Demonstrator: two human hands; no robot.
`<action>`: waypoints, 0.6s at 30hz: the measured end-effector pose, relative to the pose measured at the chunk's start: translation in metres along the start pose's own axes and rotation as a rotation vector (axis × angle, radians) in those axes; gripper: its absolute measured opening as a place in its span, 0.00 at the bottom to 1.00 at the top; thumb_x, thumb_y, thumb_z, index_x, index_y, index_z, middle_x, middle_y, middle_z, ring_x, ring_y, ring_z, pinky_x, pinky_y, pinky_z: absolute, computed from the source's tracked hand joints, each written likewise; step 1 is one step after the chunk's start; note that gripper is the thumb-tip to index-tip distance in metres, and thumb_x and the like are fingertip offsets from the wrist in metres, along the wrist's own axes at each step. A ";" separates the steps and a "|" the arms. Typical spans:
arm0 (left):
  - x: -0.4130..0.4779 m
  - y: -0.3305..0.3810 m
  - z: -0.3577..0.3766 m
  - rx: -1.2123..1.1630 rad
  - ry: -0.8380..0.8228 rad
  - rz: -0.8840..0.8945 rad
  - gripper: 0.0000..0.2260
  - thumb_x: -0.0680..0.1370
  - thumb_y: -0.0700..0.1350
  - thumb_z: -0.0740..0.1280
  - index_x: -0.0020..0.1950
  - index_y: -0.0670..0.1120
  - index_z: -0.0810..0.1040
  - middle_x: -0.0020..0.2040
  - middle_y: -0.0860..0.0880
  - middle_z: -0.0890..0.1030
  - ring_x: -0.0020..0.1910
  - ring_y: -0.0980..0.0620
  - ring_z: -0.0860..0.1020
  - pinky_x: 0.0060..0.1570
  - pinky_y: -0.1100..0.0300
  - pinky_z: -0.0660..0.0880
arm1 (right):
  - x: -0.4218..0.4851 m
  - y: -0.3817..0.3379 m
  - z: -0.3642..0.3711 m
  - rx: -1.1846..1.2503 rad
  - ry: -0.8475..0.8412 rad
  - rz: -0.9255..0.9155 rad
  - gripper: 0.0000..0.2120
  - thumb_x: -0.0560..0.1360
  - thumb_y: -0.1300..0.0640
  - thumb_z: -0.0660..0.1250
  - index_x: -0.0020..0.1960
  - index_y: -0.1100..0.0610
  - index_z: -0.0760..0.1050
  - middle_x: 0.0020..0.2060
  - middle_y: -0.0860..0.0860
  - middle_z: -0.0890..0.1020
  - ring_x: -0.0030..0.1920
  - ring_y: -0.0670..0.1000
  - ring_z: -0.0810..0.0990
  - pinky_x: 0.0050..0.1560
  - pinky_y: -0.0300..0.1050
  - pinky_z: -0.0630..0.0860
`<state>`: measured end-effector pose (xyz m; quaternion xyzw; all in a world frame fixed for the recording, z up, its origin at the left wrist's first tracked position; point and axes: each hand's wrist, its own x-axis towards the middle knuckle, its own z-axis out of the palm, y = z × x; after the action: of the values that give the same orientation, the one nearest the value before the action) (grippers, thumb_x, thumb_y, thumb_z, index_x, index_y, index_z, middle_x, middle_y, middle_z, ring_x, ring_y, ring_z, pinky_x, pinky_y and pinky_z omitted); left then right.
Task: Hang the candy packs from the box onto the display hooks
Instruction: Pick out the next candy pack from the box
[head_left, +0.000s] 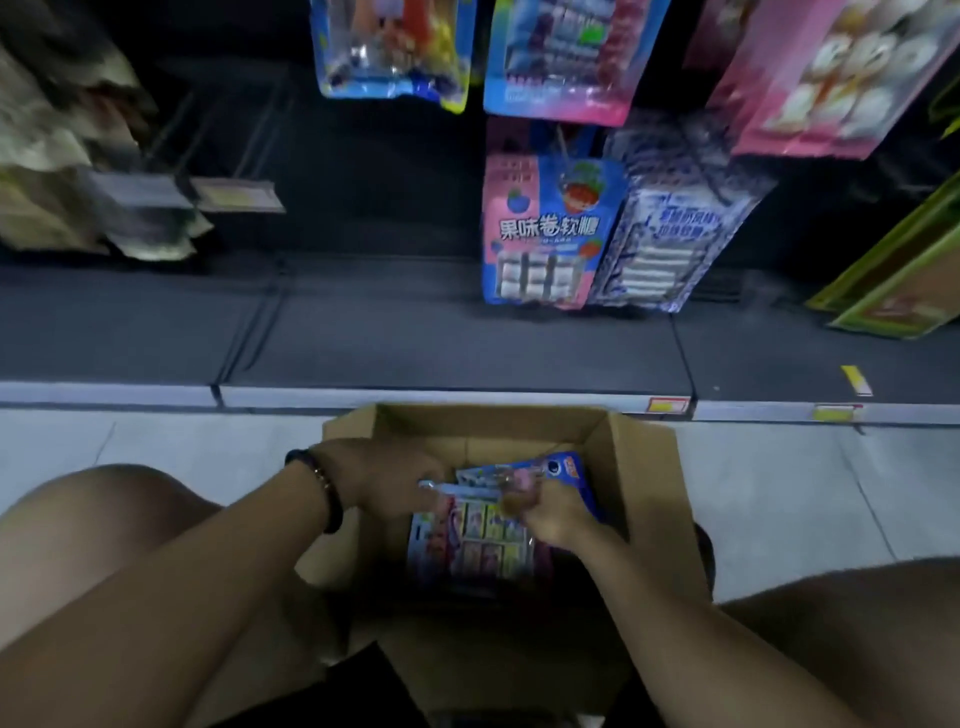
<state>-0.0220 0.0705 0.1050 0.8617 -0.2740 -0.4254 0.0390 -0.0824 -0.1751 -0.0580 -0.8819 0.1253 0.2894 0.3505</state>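
An open cardboard box (644, 467) stands on the floor between my knees. Inside lie colourful candy packs (478, 540), blue-edged with small sweets showing. My left hand (387, 478) reaches into the box and grips the top left edge of the uppermost pack. My right hand (545, 512) pinches the same pack near its top right. Above, on the dark display, hang a pink-and-blue pack (545, 234) and a blue-and-white pack (670, 228). Bare display hooks (208, 135) jut out at the upper left, blurred.
More hung packs fill the top: a blue one (395, 47), a blue-pink one (566, 57), a pink one (826, 78). Green packs (904, 270) lean at the right. A dark base shelf (415, 338) with a price-tag rail runs ahead of the box. Pale floor tiles lie around.
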 end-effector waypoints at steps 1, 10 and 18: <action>0.000 0.000 0.002 -0.013 0.019 0.008 0.17 0.86 0.55 0.62 0.57 0.42 0.79 0.53 0.43 0.81 0.47 0.46 0.77 0.47 0.53 0.72 | 0.001 0.005 0.010 -0.032 -0.058 -0.005 0.19 0.78 0.51 0.63 0.61 0.60 0.83 0.55 0.61 0.85 0.51 0.51 0.83 0.53 0.39 0.80; 0.003 0.005 0.008 0.051 -0.119 -0.017 0.22 0.85 0.61 0.61 0.74 0.51 0.74 0.67 0.47 0.79 0.61 0.44 0.79 0.60 0.48 0.77 | 0.073 0.027 0.059 -0.474 -0.194 0.144 0.46 0.77 0.57 0.70 0.85 0.46 0.47 0.85 0.55 0.50 0.83 0.66 0.54 0.76 0.70 0.64; 0.010 -0.006 -0.002 0.064 -0.121 -0.081 0.22 0.85 0.61 0.61 0.75 0.51 0.73 0.65 0.47 0.80 0.60 0.45 0.79 0.58 0.50 0.78 | 0.108 0.040 0.066 -0.618 -0.197 0.108 0.41 0.81 0.58 0.65 0.86 0.49 0.45 0.84 0.61 0.48 0.83 0.68 0.48 0.80 0.68 0.51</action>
<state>-0.0125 0.0705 0.0973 0.8455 -0.2543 -0.4690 -0.0226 -0.0411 -0.1606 -0.1834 -0.9064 0.0434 0.4158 0.0610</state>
